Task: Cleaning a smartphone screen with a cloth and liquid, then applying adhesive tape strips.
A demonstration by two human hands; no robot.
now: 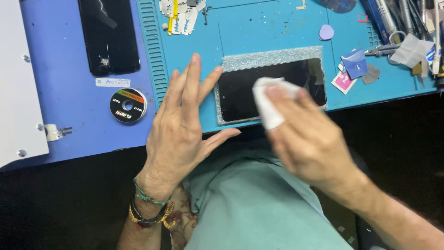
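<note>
Phone (259,90) lies near the tabletop's (83,60) front edge. Left hand (178,125) flat, fingers spread, bracing its left end. Right hand (305,139) pinches white wipe (268,104) on glass. Best: light, even strokes.

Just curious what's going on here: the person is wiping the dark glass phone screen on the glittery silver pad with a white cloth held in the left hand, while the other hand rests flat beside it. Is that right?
Not quite. The head view shows the white cloth in the right hand, wiping the dark glass phone screen on the glittery silver pad. The left hand rests flat beside it.
</note>
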